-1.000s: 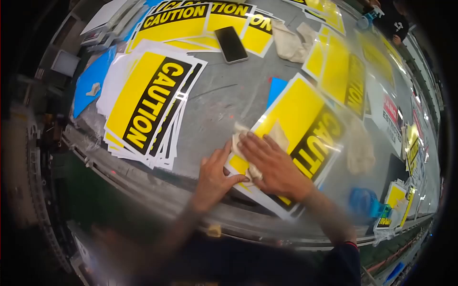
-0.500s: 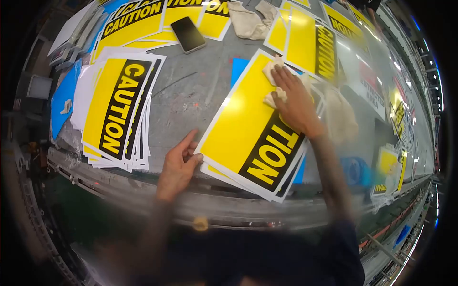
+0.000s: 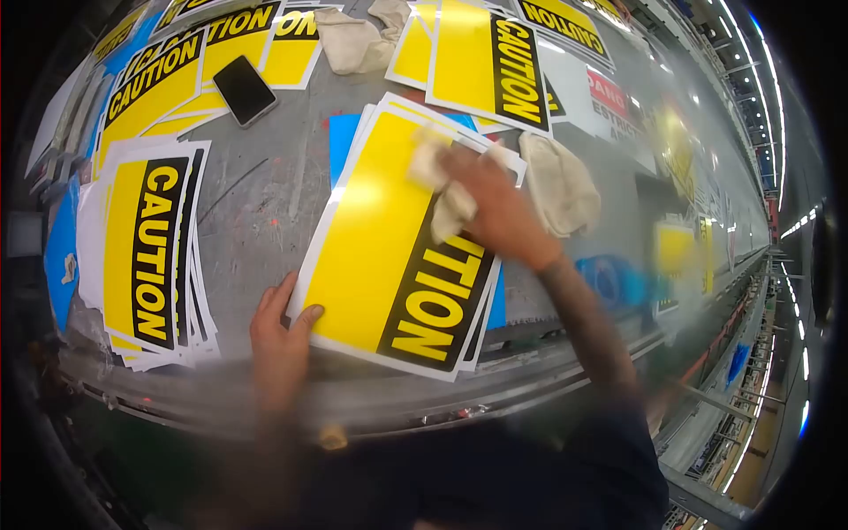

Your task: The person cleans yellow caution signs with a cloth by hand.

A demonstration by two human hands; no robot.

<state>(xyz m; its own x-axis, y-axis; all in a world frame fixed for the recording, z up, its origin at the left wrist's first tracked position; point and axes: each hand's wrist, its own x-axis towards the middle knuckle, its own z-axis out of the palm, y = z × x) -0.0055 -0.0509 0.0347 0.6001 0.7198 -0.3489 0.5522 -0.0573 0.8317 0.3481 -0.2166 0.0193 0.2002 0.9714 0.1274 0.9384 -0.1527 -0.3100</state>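
Observation:
A yellow and black caution sign (image 3: 353, 256) lies on top of a small stack in front of me. My left hand (image 3: 281, 331) grips its lower left corner, thumb on the face and fingers along the edge. A crumpled off-white cloth (image 3: 453, 212) is pressed onto the sign under my right hand (image 3: 495, 208), which is smeared by motion. Cloth and hand cover part of the black lettering band. Beneath the stack, a blue sheet (image 3: 343, 146) shows at the edges.
More caution signs are piled at left (image 3: 119, 238) and along the back (image 3: 477, 53). A phone (image 3: 245, 91) lies on the grey table (image 3: 252, 190). Cloths rest at the back (image 3: 349, 42) and right (image 3: 558, 184). A blurry blue object (image 3: 614, 278) sits near the right front edge.
The view has swung right, so the table appears shifted left. My right hand and cloth have moved across the sign onto its lettering band. My left thumb now lies farther onto the corner.

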